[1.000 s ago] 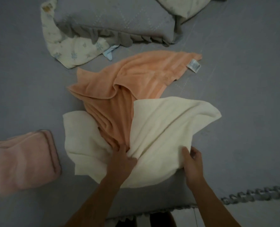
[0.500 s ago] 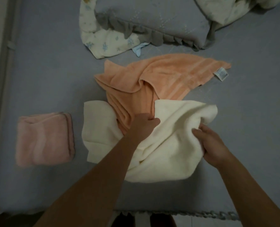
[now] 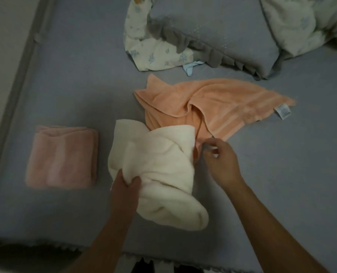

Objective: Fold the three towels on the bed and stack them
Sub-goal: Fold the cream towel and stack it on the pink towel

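Cream towel (image 3: 163, 164), bunched: left hand (image 3: 126, 186) pinching 7 o'clock edge. Right hand (image 3: 220, 162) at 3 o'clock, fingers curled, grip unclear. Orange towel (image 3: 222, 103) at 1; folded pink towel (image 3: 63, 156) at 9.

Dim, flat indoor light with muted, greyish colours. The view over my bed (image 3: 65, 85) is soft and slightly blurred throughout, grainy in darker areas. A deep shadow fills the bottom-left corner. Straight edges bow near the frame borders.

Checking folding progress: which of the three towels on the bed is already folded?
The pink towel, a neat rectangle lying alone. The cream towel and orange towel are still rumpled.
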